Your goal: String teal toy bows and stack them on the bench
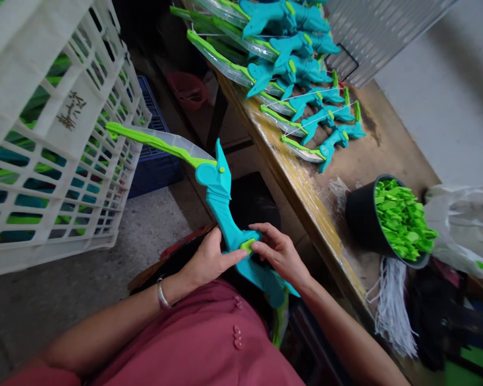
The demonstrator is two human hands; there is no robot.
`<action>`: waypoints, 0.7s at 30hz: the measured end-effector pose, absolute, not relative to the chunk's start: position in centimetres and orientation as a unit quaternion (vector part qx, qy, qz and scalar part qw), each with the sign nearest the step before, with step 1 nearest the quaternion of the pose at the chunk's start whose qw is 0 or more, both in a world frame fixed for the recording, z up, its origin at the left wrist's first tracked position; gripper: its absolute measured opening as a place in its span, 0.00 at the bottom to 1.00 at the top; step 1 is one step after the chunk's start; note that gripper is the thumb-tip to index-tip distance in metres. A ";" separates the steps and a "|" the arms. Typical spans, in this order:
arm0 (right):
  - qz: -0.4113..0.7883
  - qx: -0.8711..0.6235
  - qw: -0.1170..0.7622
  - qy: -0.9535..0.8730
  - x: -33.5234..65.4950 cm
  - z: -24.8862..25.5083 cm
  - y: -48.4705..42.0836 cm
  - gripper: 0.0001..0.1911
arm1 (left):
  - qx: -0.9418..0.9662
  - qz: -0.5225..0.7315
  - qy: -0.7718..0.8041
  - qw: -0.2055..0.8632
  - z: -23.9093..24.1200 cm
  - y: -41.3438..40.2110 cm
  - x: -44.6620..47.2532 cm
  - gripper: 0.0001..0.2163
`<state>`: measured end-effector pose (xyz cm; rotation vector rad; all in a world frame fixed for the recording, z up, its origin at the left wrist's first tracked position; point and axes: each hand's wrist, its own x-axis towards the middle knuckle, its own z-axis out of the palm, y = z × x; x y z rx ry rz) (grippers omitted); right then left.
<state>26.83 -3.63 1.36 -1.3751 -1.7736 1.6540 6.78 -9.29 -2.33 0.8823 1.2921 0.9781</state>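
Note:
A teal toy bow (pixel 220 208) with lime-green limbs lies slantwise across my lap. One limb points up and left toward the crate; the other hangs down beside my lap, partly hidden. My left hand (pixel 207 258) is wrapped around the bow's middle, its thumb by a small green plastic piece (pixel 247 245) at the grip. My right hand (pixel 279 252) has its thumb and index finger at that same green piece, pressing or pinching it against the bow. The other right fingers curl over the teal part. No string shows on this bow.
On the left stands a white plastic crate (pixel 50 136) filled with green and teal parts. Several strung toy bows (pixel 306 107) line the wooden table (pixel 370 145) at right. A black bucket (pixel 360 220) of green pieces and a bundle of white strings (pixel 394 305) sit near its edge.

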 end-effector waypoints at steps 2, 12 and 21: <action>0.591 -0.487 0.179 -0.618 26.7 1.4 -3.7 0.26 | 0.377 0.416 0.560 0.609 -2.3 -9.3 6.9 0.19; 0.646 -0.540 0.147 -0.519 25.8 0.9 -3.4 0.31 | 0.322 0.427 0.550 0.641 -2.7 -9.5 7.7 0.14; 0.548 -0.538 0.164 -0.619 25.9 -0.5 -3.0 0.19 | 0.351 0.412 0.601 0.588 -4.7 -9.1 7.6 0.14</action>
